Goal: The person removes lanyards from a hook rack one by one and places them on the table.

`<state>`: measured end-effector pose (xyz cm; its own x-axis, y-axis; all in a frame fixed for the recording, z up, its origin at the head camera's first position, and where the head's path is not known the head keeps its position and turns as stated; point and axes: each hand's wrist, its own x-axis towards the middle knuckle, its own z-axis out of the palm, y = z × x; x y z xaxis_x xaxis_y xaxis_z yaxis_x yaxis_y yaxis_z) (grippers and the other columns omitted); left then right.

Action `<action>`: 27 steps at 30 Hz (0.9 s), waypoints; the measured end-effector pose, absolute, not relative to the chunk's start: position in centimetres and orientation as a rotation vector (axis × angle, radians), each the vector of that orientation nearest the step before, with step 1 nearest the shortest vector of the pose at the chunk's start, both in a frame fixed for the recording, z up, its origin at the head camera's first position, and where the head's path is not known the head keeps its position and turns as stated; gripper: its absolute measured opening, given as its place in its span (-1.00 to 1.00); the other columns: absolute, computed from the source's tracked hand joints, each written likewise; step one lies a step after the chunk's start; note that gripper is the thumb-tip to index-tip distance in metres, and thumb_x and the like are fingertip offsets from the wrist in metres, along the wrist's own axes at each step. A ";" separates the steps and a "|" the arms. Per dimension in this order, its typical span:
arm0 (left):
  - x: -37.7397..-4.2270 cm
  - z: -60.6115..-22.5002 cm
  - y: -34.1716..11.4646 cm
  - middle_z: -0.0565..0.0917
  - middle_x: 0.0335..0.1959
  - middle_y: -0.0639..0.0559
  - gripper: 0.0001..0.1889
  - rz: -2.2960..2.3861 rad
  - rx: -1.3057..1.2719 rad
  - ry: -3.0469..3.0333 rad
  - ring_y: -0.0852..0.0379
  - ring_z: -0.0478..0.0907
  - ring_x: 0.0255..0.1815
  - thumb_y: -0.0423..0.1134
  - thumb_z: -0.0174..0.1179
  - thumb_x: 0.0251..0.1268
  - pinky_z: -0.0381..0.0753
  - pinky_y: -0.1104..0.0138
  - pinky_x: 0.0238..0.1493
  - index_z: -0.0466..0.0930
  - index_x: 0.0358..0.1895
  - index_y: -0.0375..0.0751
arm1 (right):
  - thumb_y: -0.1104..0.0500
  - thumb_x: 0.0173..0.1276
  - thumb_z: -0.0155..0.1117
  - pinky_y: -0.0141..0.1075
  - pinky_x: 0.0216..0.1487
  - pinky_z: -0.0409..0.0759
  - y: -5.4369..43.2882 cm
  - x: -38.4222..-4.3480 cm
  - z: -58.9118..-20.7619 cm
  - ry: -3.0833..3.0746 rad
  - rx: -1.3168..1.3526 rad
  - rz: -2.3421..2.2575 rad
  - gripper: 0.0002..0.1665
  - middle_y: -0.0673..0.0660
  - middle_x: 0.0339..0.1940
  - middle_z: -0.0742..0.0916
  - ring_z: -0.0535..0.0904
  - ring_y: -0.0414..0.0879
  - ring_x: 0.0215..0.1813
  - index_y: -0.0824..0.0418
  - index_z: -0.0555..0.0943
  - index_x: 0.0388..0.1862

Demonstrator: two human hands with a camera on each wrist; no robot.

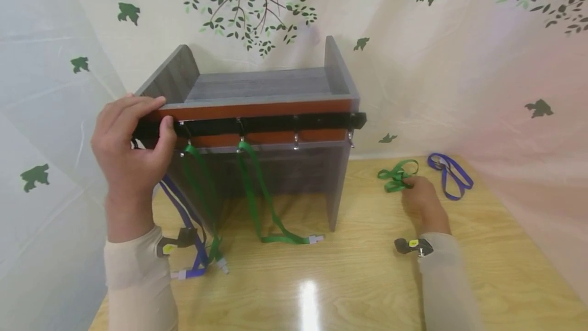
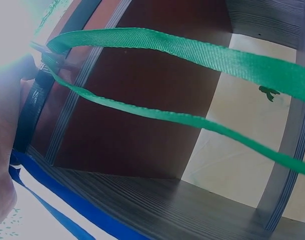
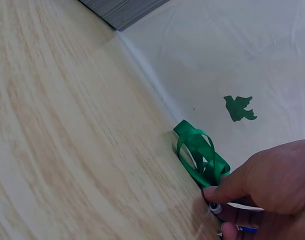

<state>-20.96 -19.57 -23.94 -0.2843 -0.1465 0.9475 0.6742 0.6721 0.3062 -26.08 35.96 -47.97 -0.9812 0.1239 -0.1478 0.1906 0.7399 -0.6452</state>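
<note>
The step in hand looked like the picking up of a loose green lanyard (image 1: 394,186), which lay bunched on the tabletop (image 1: 367,269) to the right of a grey wooden rack (image 1: 337,167). The right hand (image 1: 424,198) had its thumb and fingers pinched together at the near end of the bundle, by a small shiny fitting (image 3: 215,206). The left hand (image 1: 124,137) gripped the rack's front left corner, its fingers over the top edge and its thumb in front, by the black bar (image 1: 271,123). Two green lanyards hung from hooks on that bar, one toward the left and one nearer the middle (image 1: 250,193), and a blue lanyard (image 2: 77,200) hung at the left end; the third hook (image 1: 296,139) and the rightmost hook (image 1: 351,137) were bare. A second blue lanyard (image 1: 461,172) lay just beyond the right hand. The next move seemed to call for lifting the green bundle, letting its loops fall free and bringing it to a bare hook, with the rack held steady.
</note>
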 end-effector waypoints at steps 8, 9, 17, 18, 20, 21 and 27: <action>-20.8 -23.8 -19.5 0.82 -0.12 -0.37 -0.59 -0.845 -0.427 -1.683 -0.41 0.63 -0.05 -0.07 0.32 0.14 0.51 0.34 0.36 0.84 -0.07 -0.32 | 0.29 0.55 -0.06 0.41 0.58 0.13 36.4 -26.6 -47.9 2.854 0.251 -1.039 -0.36 0.59 0.56 0.37 0.18 0.60 0.60 0.41 0.34 0.57; -20.9 -23.8 -19.6 0.82 -0.12 -0.36 -0.59 -0.844 -0.427 -1.685 -0.40 0.63 -0.05 -0.06 0.32 0.14 0.51 0.34 0.36 0.85 -0.07 -0.31 | 0.28 0.55 -0.07 0.41 0.58 0.13 36.5 -26.6 -47.8 2.854 0.249 -1.031 -0.36 0.59 0.56 0.36 0.18 0.60 0.60 0.40 0.34 0.58; -21.7 -24.5 -20.3 0.83 -0.10 -0.30 -0.56 -0.828 -0.456 -1.693 -0.32 0.65 -0.02 0.04 0.32 0.21 0.49 0.41 0.24 0.87 -0.03 -0.20 | 0.30 0.52 0.04 0.40 0.53 0.24 37.2 -26.8 -47.3 2.907 0.183 -0.979 -0.42 0.60 0.48 0.45 0.30 0.61 0.52 0.43 0.44 0.49; -21.8 -24.5 -20.3 0.83 -0.11 -0.30 -0.57 -0.831 -0.458 -1.690 -0.32 0.65 -0.02 0.04 0.32 0.21 0.49 0.41 0.24 0.87 -0.03 -0.20 | 0.31 0.52 0.04 0.40 0.52 0.26 37.3 -26.9 -47.3 2.911 0.183 -0.984 -0.41 0.60 0.48 0.45 0.31 0.60 0.51 0.44 0.42 0.49; -21.8 -24.5 -20.3 0.83 -0.11 -0.29 -0.57 -0.835 -0.458 -1.684 -0.32 0.65 -0.02 0.04 0.32 0.21 0.49 0.41 0.24 0.87 -0.04 -0.19 | 0.31 0.54 0.04 0.39 0.51 0.30 37.5 -26.8 -47.0 2.918 0.197 -1.006 -0.41 0.60 0.49 0.45 0.33 0.59 0.50 0.44 0.40 0.51; -21.7 -24.6 -20.4 0.83 -0.11 -0.29 -0.58 -0.837 -0.458 -1.682 -0.32 0.65 -0.02 0.04 0.32 0.21 0.49 0.41 0.24 0.87 -0.04 -0.19 | 0.31 0.55 0.03 0.39 0.49 0.33 37.5 -26.8 -46.9 2.931 0.195 -1.014 -0.41 0.61 0.48 0.45 0.35 0.59 0.49 0.44 0.39 0.51; -21.6 -24.4 -20.3 0.83 -0.11 -0.30 -0.58 -0.839 -0.457 -1.679 -0.33 0.66 -0.02 0.03 0.33 0.20 0.51 0.39 0.27 0.87 -0.05 -0.19 | 0.29 0.56 -0.05 0.31 0.20 0.59 37.2 -26.3 -45.6 2.983 0.190 -1.095 -0.40 0.64 0.47 0.45 0.42 0.61 0.41 0.45 0.39 0.52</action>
